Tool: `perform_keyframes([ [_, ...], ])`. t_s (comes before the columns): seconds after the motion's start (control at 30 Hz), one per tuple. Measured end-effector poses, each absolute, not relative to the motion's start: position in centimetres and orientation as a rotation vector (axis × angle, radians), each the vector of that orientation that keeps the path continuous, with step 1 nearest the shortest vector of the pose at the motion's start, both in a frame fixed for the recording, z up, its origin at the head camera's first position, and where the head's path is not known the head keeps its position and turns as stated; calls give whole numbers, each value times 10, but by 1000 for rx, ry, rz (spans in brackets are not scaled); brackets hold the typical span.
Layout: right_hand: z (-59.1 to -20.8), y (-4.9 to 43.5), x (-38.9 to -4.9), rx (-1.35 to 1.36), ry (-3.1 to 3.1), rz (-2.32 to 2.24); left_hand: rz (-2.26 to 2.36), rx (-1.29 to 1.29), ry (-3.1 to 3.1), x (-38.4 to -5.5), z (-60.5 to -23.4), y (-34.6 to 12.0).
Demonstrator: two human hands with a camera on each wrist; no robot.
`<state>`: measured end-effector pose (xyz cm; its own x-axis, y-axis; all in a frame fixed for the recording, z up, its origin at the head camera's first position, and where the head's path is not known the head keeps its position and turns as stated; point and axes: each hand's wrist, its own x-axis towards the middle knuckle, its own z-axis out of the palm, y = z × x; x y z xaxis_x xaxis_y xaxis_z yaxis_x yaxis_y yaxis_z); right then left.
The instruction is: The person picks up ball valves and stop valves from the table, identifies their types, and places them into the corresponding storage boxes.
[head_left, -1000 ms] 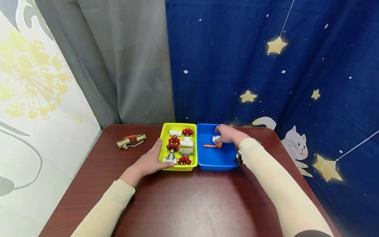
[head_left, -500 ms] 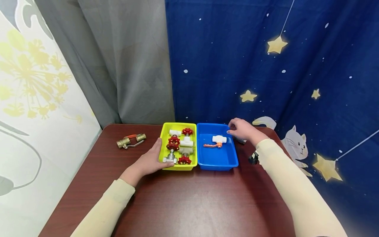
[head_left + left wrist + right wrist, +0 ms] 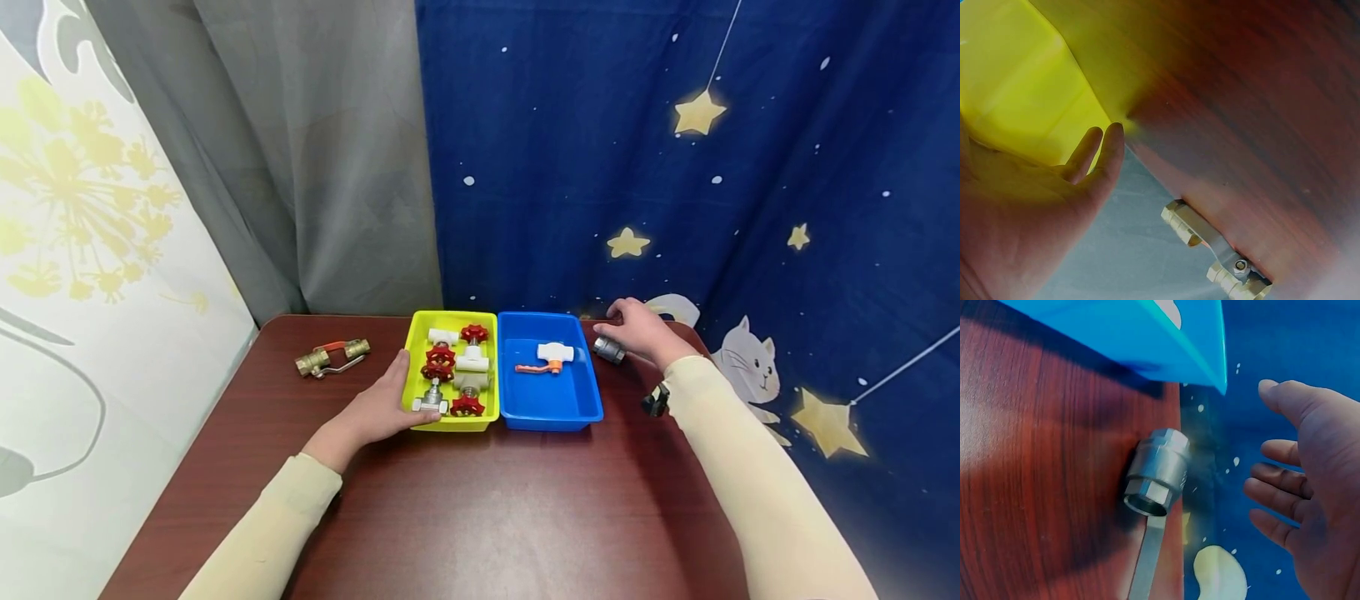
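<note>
My left hand [image 3: 378,407] rests against the left side of the yellow tray [image 3: 459,424], fingers straight along its outer wall and thumb over the front corner. Inside that tray lie several valves, most with red handwheels [image 3: 439,360]. To the right, my right hand [image 3: 637,327] hovers by a steel ball valve [image 3: 609,350] on the table, holding nothing. The right wrist view shows this valve [image 3: 1159,464] with its flat lever handle, apart from the loosely bent fingers [image 3: 1275,497]. A white plastic valve with an orange lever [image 3: 556,354] lies in the blue tray [image 3: 553,407].
Two brass ball valves [image 3: 315,362], one with a red lever, lie at the table's back left. The trays stand side by side near the back edge of the brown table [image 3: 480,508]. Grey and blue curtains [image 3: 570,167] hang behind it.
My right hand let go of the white valve in the blue tray, rose out and moved right to beside the steel valve, which now shows more. My left hand has stayed put.
</note>
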<state>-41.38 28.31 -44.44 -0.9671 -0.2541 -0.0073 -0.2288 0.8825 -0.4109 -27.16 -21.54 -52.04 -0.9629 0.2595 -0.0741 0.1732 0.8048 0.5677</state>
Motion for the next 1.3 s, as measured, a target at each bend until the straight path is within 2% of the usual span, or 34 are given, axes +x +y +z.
perform_keyframes([
  [0.67, -484, 297, -416, -231, 2871, -476, 880, 336, 2840, -270, -519, -216],
  [0.93, -497, 293, -417, -248, 2858, -282, 874, 359, 2854, -271, -521, -216],
  [1.3, -508, 296, -422, -262, 2892, -278, 855, 348, 2848, -271, -520, -216],
])
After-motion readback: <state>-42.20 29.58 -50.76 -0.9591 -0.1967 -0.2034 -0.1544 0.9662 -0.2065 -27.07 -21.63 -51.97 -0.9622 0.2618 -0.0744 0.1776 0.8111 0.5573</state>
